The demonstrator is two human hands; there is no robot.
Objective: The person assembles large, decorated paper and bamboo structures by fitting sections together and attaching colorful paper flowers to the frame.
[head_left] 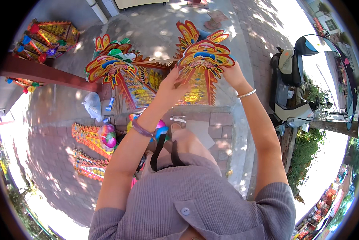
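A brightly printed paper ornament in red, yellow and blue, with a fan-like scalloped top, stands in front of me. My left hand is closed at its left edge, with the fingertips partly hidden against the paper. At its right edge my right hand grips, its fingers mostly behind the scallops. Below the fan top spreads a yellow and red printed panel with a jagged border. A matching paper ornament stands to the left, and a thin strip spans between the two.
Two flat jagged paper pieces lie on the brick paving, beside a shiny pink ball. A plastic bag sits near a dark red post. Another decorated paper piece stands far left. A parked scooter is at right.
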